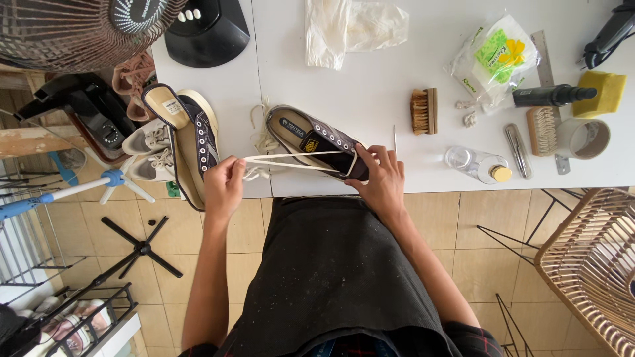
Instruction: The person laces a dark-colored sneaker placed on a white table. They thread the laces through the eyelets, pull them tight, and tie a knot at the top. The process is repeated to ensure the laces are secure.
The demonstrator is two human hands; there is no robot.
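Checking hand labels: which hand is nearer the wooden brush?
Right. The right hand rests on the toe of the dark shoe, just below-left of the wooden brush; the left hand pulls the lace far left.

- The right hand [382,180] steadies the toe of a dark sneaker [317,140] on the white table [423,59].
- The left hand [225,185] pulls a white shoelace [297,158] taut, seemingly pinched between its fingers.
- A second sneaker [195,135] lies just beside it.
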